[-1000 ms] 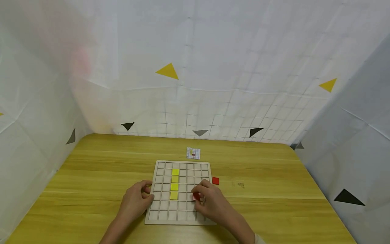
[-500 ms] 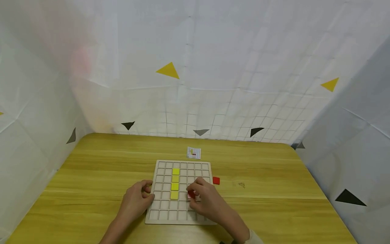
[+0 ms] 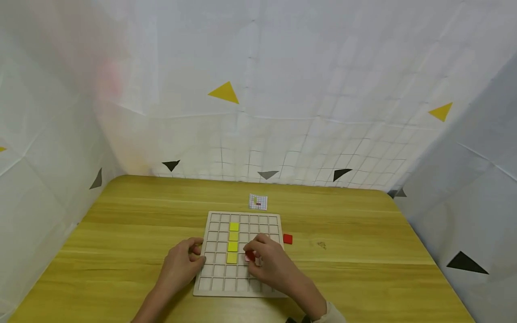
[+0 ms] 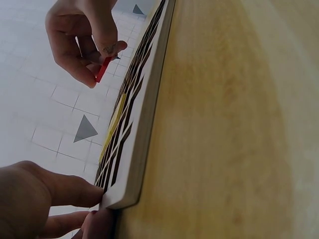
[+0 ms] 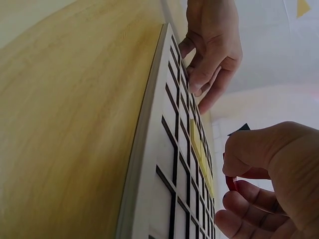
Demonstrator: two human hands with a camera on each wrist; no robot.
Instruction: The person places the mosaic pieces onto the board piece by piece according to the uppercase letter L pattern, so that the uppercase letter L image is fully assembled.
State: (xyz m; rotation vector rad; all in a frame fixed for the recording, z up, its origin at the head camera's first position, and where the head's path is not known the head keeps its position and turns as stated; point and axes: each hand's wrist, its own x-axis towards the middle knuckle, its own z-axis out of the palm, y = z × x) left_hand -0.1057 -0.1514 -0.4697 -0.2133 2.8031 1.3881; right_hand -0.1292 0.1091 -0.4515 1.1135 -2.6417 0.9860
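Note:
In the head view, my right hand pinches a red square tile between thumb and fingers. It hovers over the pale grid board, to the right of a column of several yellow tiles. The left wrist view shows a gap between that red tile and the board. My left hand grips the board's left edge, thumb at the rim. Part of the held tile is covered by my right fingers. Another red tile lies on the table, just right of the board.
Behind the board lies a small printed card with a grid and coloured squares. The wooden table is enclosed by white sheeting with yellow, grey and black triangles. A dark mark shows on the table at right.
My right hand has shifted left across the board with the red tile, coming closer to the yellow column. My left hand stays at the board's left edge.

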